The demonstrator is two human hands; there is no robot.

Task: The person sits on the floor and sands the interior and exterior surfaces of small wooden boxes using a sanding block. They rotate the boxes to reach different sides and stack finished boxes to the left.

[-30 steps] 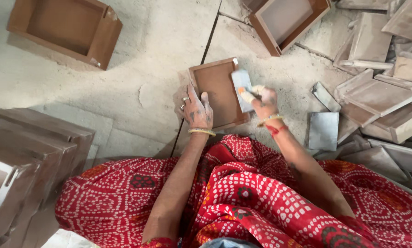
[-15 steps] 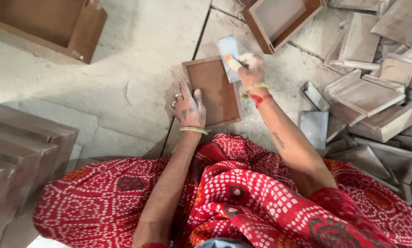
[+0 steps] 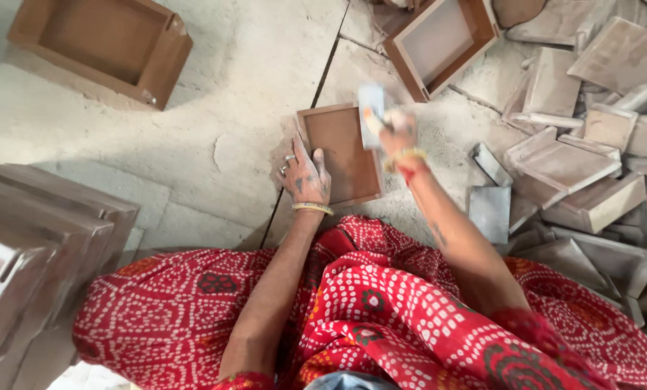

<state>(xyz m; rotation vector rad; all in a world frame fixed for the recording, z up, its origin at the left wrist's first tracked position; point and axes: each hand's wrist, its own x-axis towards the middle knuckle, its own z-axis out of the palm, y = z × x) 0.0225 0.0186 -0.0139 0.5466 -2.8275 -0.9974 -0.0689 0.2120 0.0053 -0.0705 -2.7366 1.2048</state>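
- On the dusty stone floor (image 3: 215, 152), the small brown tray (image 3: 341, 153) lies flat before the person's knees.
- The left hand (image 3: 305, 177) presses its near edge, fingers spread.
- The right hand (image 3: 395, 130), blurred, pinches a pale sanding block (image 3: 370, 115) over the tray's right rim.

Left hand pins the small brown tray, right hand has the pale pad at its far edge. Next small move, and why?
Probably draw the right hand and its pale pad back along the tray's right rim. The pad sits at the far right corner, blurred, while the left hand presses flat on the near left edge, bracing the tray on the dusty floor.
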